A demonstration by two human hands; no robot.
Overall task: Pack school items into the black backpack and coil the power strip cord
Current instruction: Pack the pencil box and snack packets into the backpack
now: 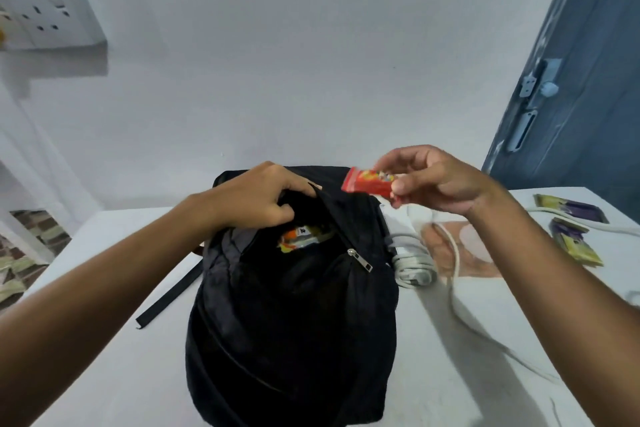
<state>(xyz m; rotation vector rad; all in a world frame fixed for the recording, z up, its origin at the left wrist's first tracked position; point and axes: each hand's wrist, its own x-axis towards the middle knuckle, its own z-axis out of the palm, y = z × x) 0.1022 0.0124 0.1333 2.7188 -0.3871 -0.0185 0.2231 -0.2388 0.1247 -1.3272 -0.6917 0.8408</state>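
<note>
The black backpack (294, 333) stands on the white table (114, 340) with its top pocket unzipped; colourful packets (304, 237) show inside. My left hand (258, 196) grips the upper edge of the opening and holds it apart. My right hand (436, 180) pinches a small red box (369, 181) above the bag's top right corner. Right of the bag lies the white power strip (410, 262), its cord (457, 288) trailing loose across the table.
Two yellow-and-purple packets (569, 210) (575, 243) lie at the table's right end. A white wall socket block (45, 15) hangs at upper left. A blue door (581, 87) stands at right. A backpack strap (169, 291) trails left on the table.
</note>
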